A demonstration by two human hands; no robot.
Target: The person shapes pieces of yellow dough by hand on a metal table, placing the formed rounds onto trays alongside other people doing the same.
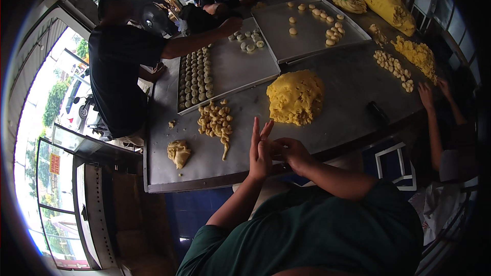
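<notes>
My left hand [261,154] is raised over the near table edge, its fingers stretched upward and apart. Against its palm side rests my right hand [293,155], with bent fingers. Anything between the two hands is hidden. Just beyond them sits a large crumbly mound of yellow dough [295,97]. To the left lies a heap of small pale dough pieces [214,121], with a short rolled strip trailing toward me. Further left is a smooth lump of pale dough [178,154].
A metal tray [245,74] holds rows of small round dough balls; another tray [276,25] has scattered balls. A dark cylinder [377,113] lies at right, near more dough pieces [394,69] and yellow dough [415,56]. Co-workers stand around the table; one reaches over the left tray.
</notes>
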